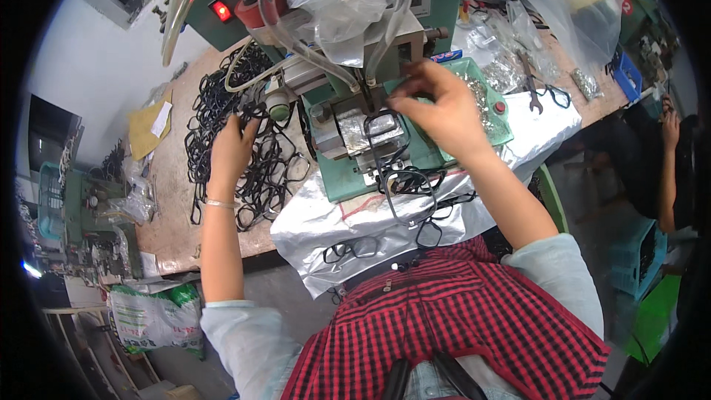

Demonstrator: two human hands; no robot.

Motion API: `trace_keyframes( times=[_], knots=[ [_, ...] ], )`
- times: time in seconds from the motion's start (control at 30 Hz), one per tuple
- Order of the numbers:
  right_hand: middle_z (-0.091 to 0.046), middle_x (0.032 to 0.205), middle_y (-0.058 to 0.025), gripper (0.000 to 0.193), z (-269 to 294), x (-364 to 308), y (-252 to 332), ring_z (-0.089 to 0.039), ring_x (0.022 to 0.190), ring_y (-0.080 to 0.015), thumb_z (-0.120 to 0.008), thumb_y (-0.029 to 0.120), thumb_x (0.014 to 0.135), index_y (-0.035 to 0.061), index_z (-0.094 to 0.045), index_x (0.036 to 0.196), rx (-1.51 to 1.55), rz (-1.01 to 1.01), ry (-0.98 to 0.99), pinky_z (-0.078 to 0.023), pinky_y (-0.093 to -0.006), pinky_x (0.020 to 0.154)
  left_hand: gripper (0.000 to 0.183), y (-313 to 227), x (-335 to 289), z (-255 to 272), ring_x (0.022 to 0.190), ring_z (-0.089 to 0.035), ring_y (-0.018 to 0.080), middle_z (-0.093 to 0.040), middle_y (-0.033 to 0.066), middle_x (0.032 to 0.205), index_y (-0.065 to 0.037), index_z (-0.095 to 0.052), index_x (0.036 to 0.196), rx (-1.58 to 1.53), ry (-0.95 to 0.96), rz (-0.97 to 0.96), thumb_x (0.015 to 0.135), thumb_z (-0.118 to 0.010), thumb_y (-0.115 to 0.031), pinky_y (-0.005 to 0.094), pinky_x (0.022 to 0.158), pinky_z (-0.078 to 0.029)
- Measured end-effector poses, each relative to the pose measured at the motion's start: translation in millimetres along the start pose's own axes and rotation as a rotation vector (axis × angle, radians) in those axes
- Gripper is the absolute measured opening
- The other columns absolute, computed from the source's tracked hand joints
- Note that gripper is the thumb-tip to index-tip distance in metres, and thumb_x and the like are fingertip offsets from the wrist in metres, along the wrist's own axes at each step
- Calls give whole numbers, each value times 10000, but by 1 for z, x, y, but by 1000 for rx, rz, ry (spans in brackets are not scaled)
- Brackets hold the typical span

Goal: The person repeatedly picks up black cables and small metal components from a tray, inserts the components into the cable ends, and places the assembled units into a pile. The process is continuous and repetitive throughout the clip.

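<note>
Right at the near edge, got a red-and-black checked apron, then a crinkly silver sheet draped over the front of the worktop, with a couple of loose eyeglass frames on top. Just beyond, can see a black frame lying over the metal block of a green machine, one rim on the block and the other hanging down toward the near side. Over on the left, a big tangled pile of black frames with the left hand at its right-hand part, fingers bent in among the pieces; looks like a loose pinch, but can't say for sure on what. On the right, the right hand reaching in from the side, fingertips close to the block and a bit blurred, so can't tell if that grip is spread or pinching anything. Beside it, a green tray of small bits, then a wrench farther right. At the far end, clear hoses and a lit red switch.
</note>
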State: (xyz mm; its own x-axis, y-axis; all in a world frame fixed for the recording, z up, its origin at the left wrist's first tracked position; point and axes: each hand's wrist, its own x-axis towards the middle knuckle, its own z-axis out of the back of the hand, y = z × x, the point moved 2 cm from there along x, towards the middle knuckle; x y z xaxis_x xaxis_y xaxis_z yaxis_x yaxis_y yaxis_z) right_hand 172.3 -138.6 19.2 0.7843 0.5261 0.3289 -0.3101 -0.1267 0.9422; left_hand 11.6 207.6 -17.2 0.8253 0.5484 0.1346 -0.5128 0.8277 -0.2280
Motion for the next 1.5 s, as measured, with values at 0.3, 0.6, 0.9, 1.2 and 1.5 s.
trace_keyframes(
  times=[0.3,0.6,0.9,1.2,1.5],
  knots=[
    [-735,826,-52,520,-23,-3,-11,-669,874,-105,-741,61,785,-27,-555,1263,220,-70,-30,-500,-268,860,230,-4,-40,27,993,-628,168,-652,65,1084,-28,-611,1202,-1274,-440,190,1001,-612,-139,286,840,-500],
    [-715,1085,-135,387,-15,-27,8,-671,1035,-257,-661,57,839,17,-625,1222,-41,99,-51,-500,-348,945,78,-150,-133,43,787,-654,270,-692,193,968,17,-606,1025,-918,-835,-635,994,-559,-37,380,753,-537],
    [-655,1206,-166,199,82,-37,-100,-560,1213,-388,-772,144,733,84,-742,920,-1026,320,-230,-458,-465,1027,280,-198,-109,0,789,-648,262,-730,110,1049,-60,-675,985,-372,-636,-1147,724,-742,17,375,678,-583],
    [-652,1005,-73,120,37,23,-103,-619,996,-296,-742,156,742,106,-718,848,-1124,290,-214,-532,-445,784,207,-199,-111,-11,815,-649,261,-714,124,1055,-39,-662,890,-460,-624,-1080,717,-774,-17,445,813,-616],
    [-739,1004,-79,164,81,-43,-103,-685,910,-170,-698,132,911,32,-747,1032,-330,-81,-443,-516,-291,866,171,-78,-171,-7,992,-646,302,-684,180,1162,10,-668,1019,-259,-855,-362,868,-642,86,388,899,-499]
  ],
)
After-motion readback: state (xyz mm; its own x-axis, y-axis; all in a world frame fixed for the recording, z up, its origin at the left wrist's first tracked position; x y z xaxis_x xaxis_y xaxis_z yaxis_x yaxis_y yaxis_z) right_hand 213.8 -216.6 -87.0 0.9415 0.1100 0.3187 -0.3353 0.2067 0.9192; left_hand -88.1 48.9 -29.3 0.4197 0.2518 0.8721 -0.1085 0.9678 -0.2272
